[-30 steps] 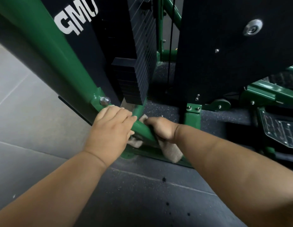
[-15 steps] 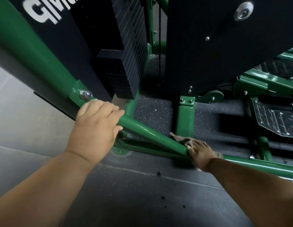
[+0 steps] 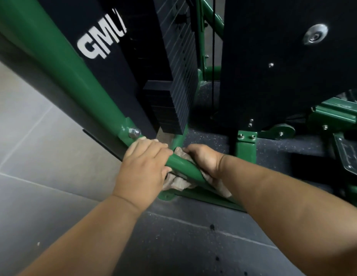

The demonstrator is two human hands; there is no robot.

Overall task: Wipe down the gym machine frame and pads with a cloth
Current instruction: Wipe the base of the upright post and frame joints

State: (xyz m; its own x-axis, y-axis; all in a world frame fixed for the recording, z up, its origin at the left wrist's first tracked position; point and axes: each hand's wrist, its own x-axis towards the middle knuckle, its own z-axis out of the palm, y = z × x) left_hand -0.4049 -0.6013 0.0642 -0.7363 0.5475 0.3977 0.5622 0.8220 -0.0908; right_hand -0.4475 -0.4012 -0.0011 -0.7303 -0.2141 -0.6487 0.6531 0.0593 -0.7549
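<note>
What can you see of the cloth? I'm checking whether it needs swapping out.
The cloth is a beige, crumpled rag, soft and woven-looking. It is wrapped around the green frame tube low on the machine: one bunch hangs below the tube, another edge shows above. The right hand grips it against the tube, and the left hand holds the tube right beside it. Stains cannot be judged.

Both my bare forearms reach forward and down, converging low in front of me. My left hand (image 3: 142, 168) sits knuckles up, fingers (image 3: 153, 149) curled over the green tube (image 3: 181, 166), thumb tucked out of sight underneath. My right hand (image 3: 203, 160) comes in from the right, wrist bent, fingers wrapped down around the cloth (image 3: 176, 183) against the far side of that same tube. The two hands are just beside each other, nearly touching at the fingertips.
</note>
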